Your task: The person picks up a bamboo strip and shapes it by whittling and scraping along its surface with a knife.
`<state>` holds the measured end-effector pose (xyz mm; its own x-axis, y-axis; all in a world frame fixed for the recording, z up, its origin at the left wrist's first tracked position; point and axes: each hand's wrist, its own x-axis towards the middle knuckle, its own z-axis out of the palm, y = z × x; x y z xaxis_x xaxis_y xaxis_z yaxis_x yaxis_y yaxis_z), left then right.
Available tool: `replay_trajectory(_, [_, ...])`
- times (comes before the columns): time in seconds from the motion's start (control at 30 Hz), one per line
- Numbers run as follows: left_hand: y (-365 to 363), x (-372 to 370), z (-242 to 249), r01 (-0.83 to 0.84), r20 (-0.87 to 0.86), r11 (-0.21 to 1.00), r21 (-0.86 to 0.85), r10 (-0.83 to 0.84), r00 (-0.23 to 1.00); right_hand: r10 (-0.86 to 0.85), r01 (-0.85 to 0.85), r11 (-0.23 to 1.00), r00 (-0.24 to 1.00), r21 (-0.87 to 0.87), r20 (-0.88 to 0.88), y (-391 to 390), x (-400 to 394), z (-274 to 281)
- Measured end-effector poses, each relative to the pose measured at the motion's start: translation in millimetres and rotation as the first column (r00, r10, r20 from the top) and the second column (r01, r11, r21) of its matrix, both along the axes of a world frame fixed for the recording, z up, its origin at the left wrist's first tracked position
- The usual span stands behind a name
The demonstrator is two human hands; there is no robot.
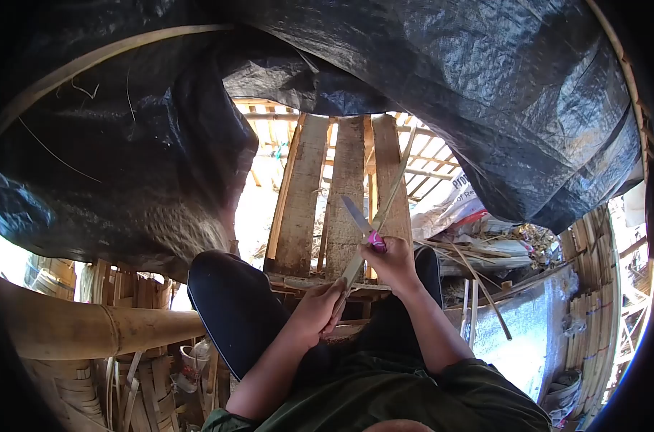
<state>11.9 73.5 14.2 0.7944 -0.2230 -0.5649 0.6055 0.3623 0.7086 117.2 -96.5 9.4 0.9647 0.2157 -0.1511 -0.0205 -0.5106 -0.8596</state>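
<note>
My left hand [318,309] is closed around the lower end of a long, thin bamboo strip [393,193]. The strip slants up and away to the right, over the wooden planks in front of me. In my right hand [390,262] is a knife [356,214] with a pink and white handle, its bare blade pointing forward and to the left. The right fist sits right at the strip, a little farther along it than the left hand. Both hands are between my knees, and the left fingers partly hide the strip's near end.
Wooden planks [348,165] run away from me. A black tarp [485,86] hangs overhead and on both sides. To the left lies a thick bamboo pole [150,331]. At right are loose strips [478,281], a printed sack [449,204] and a stack of split bamboo [593,317].
</note>
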Motion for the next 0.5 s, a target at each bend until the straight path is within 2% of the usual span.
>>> replay_trajectory(0.03, [1,2,6,-0.001,-0.001,1.000,0.015,0.001,1.000,-0.006,0.006,1.000,0.999,0.002,0.033,1,0,0])
replay_trajectory(0.07, [1,4,12,0.010,0.078,0.982,0.187,-0.025,0.997,-0.006,0.005,1.000,1.000,0.016,0.030,4,0,0])
replay_trajectory(0.1, [0,6,22,0.009,0.150,0.936,0.352,-0.066,0.987,-0.074,0.082,0.983,0.996,0.164,-0.054,9,-1,-1])
replay_trajectory(0.13, [3,9,35,0.026,0.154,0.898,0.440,-0.104,0.983,-0.129,0.169,0.940,0.980,0.298,-0.151,15,-4,-3])
replay_trajectory(0.17, [8,14,49,0.044,0.153,0.851,0.523,-0.145,0.978,-0.129,0.173,0.936,0.979,0.305,-0.160,21,-8,-4])
replay_trajectory(0.23, [17,18,55,0.082,0.155,0.832,0.548,-0.198,0.968,-0.228,0.279,0.794,0.960,0.541,-0.161,34,-13,-8])
replay_trajectory(0.27, [19,21,61,0.046,0.220,0.748,0.662,-0.252,0.942,-0.214,0.244,0.786,0.969,0.568,-0.120,36,-10,-9])
replay_trajectory(0.3, [21,23,67,-0.002,0.273,0.652,0.758,-0.314,0.909,-0.221,0.253,0.777,0.967,0.576,-0.127,32,-9,-7])
replay_trajectory(0.37, [25,33,84,0.070,0.201,0.617,0.784,-0.359,0.911,-0.153,0.142,0.935,0.988,0.324,0.009,24,-5,14])
replay_trajectory(0.4, [27,38,91,0.122,0.137,0.639,0.760,-0.340,0.930,-0.149,0.101,0.952,0.978,0.290,0.148,21,1,11])
replay_trajectory(0.43, [29,44,97,0.168,0.073,0.661,0.731,-0.320,0.945,-0.147,0.098,0.948,0.979,0.302,0.144,15,7,14])
replay_trajectory(0.47, [35,51,96,0.191,0.038,0.590,0.784,-0.353,0.935,-0.101,0.075,0.961,0.991,0.267,0.086,8,14,18])
replay_trajectory(0.5, [44,57,70,0.147,0.089,0.635,0.758,-0.325,0.941,-0.055,0.048,0.972,0.998,0.230,0.023,2,22,21])
